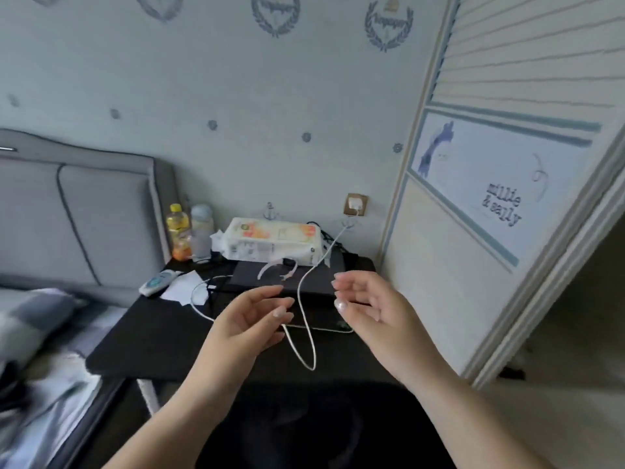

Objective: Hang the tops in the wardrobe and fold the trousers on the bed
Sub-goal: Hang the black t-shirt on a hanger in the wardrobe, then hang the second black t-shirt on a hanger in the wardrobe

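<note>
Both my hands hover over a black bedside table [152,336], holding nothing. My left hand [250,316] is palm up with relaxed fingers. My right hand [365,306] is beside it with loosely curled fingers. The wardrobe's sliding door [500,184], white with blue stripes and the words "millie & sally", stands at the right. The bed [40,336] lies at the left with a grey padded headboard [84,211] and blurred checked bedding. No top or trousers can be clearly made out.
On the table lie a white charging cable [304,316] running to a wall plug [355,204], a tissue pack [274,240], a yellow bottle [178,231], a clear bottle [202,231], a small tube [157,282] and a dark laptop [287,275].
</note>
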The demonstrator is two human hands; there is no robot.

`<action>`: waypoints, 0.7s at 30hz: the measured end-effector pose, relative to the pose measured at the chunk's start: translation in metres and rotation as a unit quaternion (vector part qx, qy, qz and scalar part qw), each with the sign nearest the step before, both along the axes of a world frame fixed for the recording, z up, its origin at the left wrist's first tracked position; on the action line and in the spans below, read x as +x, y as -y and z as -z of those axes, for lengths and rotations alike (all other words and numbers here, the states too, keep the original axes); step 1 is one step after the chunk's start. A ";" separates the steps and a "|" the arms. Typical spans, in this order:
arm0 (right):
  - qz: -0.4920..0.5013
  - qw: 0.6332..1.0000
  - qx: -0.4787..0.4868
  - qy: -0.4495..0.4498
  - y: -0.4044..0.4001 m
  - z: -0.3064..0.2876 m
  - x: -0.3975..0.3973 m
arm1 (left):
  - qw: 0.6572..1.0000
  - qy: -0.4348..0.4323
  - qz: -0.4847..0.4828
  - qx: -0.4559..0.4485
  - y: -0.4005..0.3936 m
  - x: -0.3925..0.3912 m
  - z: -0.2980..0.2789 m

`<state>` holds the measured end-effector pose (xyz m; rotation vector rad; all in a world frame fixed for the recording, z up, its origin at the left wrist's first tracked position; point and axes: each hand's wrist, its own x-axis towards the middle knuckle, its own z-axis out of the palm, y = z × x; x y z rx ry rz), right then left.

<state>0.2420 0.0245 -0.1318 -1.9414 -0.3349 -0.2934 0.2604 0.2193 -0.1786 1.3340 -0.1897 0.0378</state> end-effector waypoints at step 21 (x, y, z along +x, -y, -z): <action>-0.499 0.854 -0.029 -0.143 -0.498 0.103 -0.052 | 0.847 -0.166 -0.505 -0.033 -0.409 -0.246 0.086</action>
